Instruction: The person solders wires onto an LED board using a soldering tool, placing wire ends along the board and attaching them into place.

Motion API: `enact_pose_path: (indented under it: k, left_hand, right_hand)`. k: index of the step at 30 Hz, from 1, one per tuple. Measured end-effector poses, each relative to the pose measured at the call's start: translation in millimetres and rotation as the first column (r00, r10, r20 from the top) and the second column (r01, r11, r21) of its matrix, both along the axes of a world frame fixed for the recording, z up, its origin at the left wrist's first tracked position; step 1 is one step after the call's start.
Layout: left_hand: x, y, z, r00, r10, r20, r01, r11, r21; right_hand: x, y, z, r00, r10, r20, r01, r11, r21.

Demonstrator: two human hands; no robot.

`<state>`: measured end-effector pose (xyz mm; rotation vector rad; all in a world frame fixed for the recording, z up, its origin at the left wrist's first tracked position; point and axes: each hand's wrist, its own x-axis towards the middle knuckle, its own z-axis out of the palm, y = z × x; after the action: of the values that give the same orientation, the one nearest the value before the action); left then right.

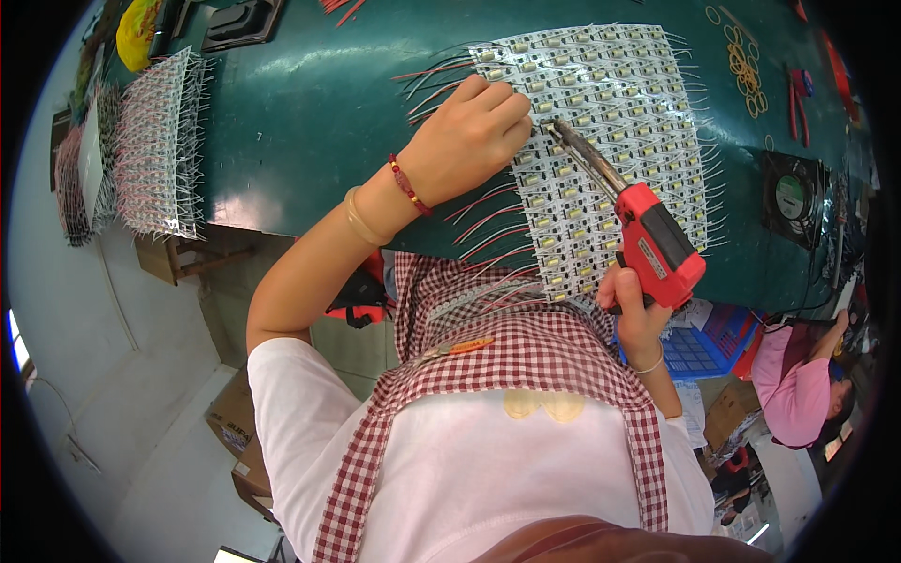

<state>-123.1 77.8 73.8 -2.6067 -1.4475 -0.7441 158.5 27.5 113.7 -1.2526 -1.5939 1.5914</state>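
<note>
My right hand (634,314) is wrapped round the handle of a red and black soldering gun (659,249), whose metal tip reaches up and left onto a white panel of small LED circuit boards (624,84). Close beside that tip, my left hand (481,127) is closed with its fingers pinched at the panel's left part. Whatever lies between those fingertips is hidden. Thin red and dark wires (436,70) stick out along the panel's left edge, and pale wire ends fringe its right edge. The panel's near end hangs over the table edge toward my checked apron.
More wired LED panels (160,150) stand at the table's left end. Rubber bands (743,66), red-handled pliers (800,108) and a black fan (793,197) lie to the right on the green table (310,103). A blue crate (699,347) and another person (798,389) are at the lower right.
</note>
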Motion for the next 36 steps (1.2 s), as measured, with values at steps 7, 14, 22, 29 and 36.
enact_pose_path:
  k: [7,14,22,29,36]
  left_hand:
    - [0.1,-0.1,0.5,1.0,0.004,-0.013,-0.004,1.0,-0.003]
    - [-0.7,-0.5,-0.3,1.0,0.006,-0.007,-0.006,1.0,0.004]
    - [0.4,-1.3,-2.0,1.0,0.006,-0.027,-0.006,1.0,0.005]
    - [6.8,5.6,2.9,0.999,-0.038,-0.009,0.038,0.999,0.014]
    - [2.9,-3.6,-10.6,0.999,0.012,-0.047,-0.015,0.998,-0.06]
  right_hand:
    - [-1.3,-2.0,0.9,0.999,-0.046,-0.028,0.045,0.998,-0.034]
    - [-3.7,0.8,0.0,0.997,-0.071,-0.021,0.07,0.995,-0.067]
    - [7.1,15.4,12.8,0.926,-0.184,-0.33,0.179,0.983,-0.046]
    - [58.7,38.1,44.1,0.849,-0.366,-0.381,0.457,0.87,0.184]
    - [147.7,71.6,58.4,0.72,-0.546,-0.429,0.694,0.577,0.431]
